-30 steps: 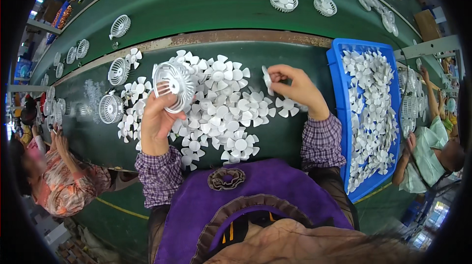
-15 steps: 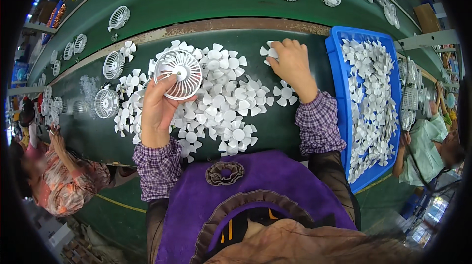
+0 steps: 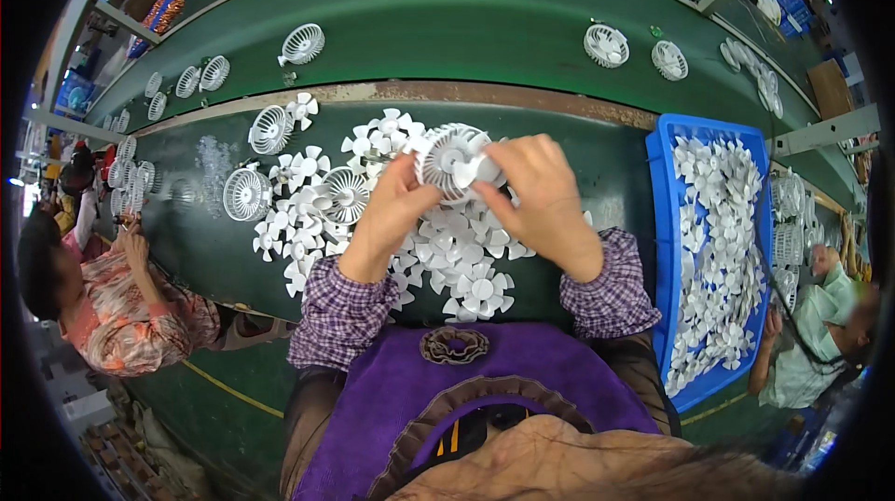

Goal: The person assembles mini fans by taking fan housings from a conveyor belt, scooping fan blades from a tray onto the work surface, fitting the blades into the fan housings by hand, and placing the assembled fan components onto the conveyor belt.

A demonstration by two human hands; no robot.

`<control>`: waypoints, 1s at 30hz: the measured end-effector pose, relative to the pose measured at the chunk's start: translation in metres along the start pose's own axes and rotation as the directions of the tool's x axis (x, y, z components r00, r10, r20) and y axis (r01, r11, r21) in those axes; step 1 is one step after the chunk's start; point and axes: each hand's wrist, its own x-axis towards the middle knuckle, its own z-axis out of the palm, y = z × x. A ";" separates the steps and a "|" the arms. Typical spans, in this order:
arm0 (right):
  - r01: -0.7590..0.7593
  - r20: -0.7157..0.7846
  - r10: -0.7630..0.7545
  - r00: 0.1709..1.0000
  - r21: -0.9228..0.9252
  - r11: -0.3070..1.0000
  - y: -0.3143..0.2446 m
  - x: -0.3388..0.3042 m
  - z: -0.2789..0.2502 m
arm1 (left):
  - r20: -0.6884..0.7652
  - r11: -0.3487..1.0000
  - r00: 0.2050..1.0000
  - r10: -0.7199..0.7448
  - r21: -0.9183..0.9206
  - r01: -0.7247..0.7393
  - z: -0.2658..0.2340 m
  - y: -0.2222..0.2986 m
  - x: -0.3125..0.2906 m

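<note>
In front of me, my left hand (image 3: 384,214) grips a round white fan grille (image 3: 436,162) by its rim, fingers closed, above the heap. A white fan blade (image 3: 474,171) is pinched in my right hand (image 3: 548,201) against the grille's open face. Whether the blade is seated on the middle of the grille I cannot tell; my right fingers cover part of it and are slightly blurred. Beneath both hands lies a heap of loose white fan blades (image 3: 480,288). Another grille (image 3: 345,195) rests on the heap, left of my left hand.
At right, a blue bin (image 3: 663,231) holds many fan blades. Two more grilles, one nearer (image 3: 247,194) and one farther (image 3: 271,130), lie left beside small clear pieces (image 3: 216,164). Beyond a raised edge, a green conveyor belt (image 3: 447,30) carries several grilles. People work at both sides.
My right hand has brought a fan blade leftward from beside the bin to the grille. My left hand has moved right with the grille, and the view has shifted.
</note>
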 end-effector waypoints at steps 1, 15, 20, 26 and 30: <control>0.037 -0.018 -0.037 0.999 -0.002 0.999 0.001 -0.001 0.010 | 0.006 0.997 1.000 0.001 0.079 -0.002 0.000 -0.001 0.000; -0.180 0.004 0.194 0.981 0.390 0.903 0.000 0.002 0.007 | -0.045 0.964 0.981 0.190 0.199 -0.178 0.007 0.005 -0.004; -0.235 0.225 0.147 0.963 0.439 0.867 0.014 -0.014 0.017 | 0.046 0.931 0.982 0.182 0.312 -0.187 0.008 0.004 -0.015; -0.565 0.441 0.356 0.824 0.600 0.566 0.028 -0.008 0.023 | -0.062 0.971 0.998 -0.033 0.235 0.047 0.009 0.006 -0.001; -0.551 0.406 0.402 0.821 0.750 0.366 0.068 0.008 0.034 | 0.034 0.991 0.992 -0.118 0.069 0.116 0.006 0.006 0.005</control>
